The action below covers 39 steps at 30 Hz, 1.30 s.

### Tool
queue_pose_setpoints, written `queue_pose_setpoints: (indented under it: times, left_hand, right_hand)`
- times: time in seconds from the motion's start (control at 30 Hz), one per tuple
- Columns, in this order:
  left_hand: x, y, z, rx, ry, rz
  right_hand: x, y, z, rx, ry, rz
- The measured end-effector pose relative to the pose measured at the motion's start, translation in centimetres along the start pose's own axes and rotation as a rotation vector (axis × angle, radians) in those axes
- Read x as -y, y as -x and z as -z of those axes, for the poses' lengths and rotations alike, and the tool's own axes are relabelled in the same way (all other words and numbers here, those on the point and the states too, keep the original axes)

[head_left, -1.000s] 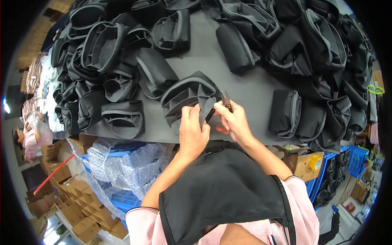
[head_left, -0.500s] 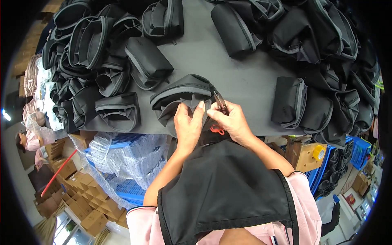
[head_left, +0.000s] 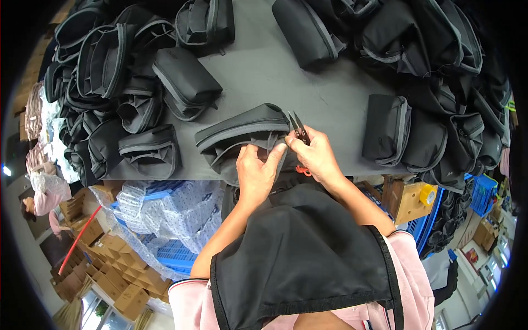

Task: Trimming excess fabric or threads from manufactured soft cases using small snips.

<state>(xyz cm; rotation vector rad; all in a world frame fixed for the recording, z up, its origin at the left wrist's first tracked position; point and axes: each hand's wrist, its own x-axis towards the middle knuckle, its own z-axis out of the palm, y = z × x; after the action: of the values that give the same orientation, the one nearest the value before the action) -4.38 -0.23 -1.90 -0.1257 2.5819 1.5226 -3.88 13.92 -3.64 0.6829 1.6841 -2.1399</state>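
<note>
A black zip pouch (head_left: 236,124) with a grey zipper band gapes wide at the near edge of the table, in front of me. My left hand (head_left: 257,169) is closed on its near rim, thumb pointing toward the zipper end and fingers partly inside. In my right hand (head_left: 314,155) are small dark thread snips (head_left: 298,127), their two pointed blades apart and aimed away from me. A red-orange loop (head_left: 303,170) hangs below that hand. My right thumb and forefinger meet at the pouch's right end; whether they pinch the fabric or a thread is too small to tell.
Similar black pouches (head_left: 147,149) are heaped on the left of the table (head_left: 264,71), and more pouches (head_left: 386,130) on the right. Below the edge stand a blue crate (head_left: 176,254) with bubble wrap (head_left: 165,212) and a wooden block (head_left: 410,203) with yellow tape (head_left: 427,194).
The pouch's right end has lifted and its opening has turned and flattened. My right hand has shifted slightly right, and the snips' blades show farther apart. The whole view has shifted a little.
</note>
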Motion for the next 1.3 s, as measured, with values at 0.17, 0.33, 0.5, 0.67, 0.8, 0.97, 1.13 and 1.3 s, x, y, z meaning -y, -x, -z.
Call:
queue_pose_setpoints:
  times: [0.17,0.33,0.5,0.67,0.8,0.97,1.13,1.3]
  left_hand:
    - [0.6,-0.9,1.4,0.262,-0.19,0.174]
    - [2.2,-1.6,1.2,0.163,0.006,0.158]
    - [-0.4,-1.9,1.2,0.157,0.431,0.247]
    - [-0.5,-1.9,1.3,0.207,0.382,0.299]
    - [0.0,-1.8,1.1,0.204,0.267,0.302]
    - [-0.4,-1.9,1.0,0.197,0.266,0.274]
    - [-0.7,-1.6,1.0,0.222,0.169,0.23]
    - [1.0,-1.2,0.5,0.231,0.116,0.246]
  right_hand:
    - [0.1,-0.2,-0.3,0.1,-0.353,-0.112]
    - [0.5,-0.2,-0.2,0.178,-0.273,-0.007]
    - [1.0,1.8,1.3,-0.087,0.427,0.329]
    - [2.1,2.3,2.1,-0.013,0.607,0.402]
    - [2.3,1.3,2.6,0.108,0.492,0.208]
    - [3.0,0.5,3.0,0.202,0.232,-0.007]
    - [3.1,0.4,3.5,0.243,0.214,-0.062]
    - [2.4,0.7,3.0,0.119,0.626,0.402]
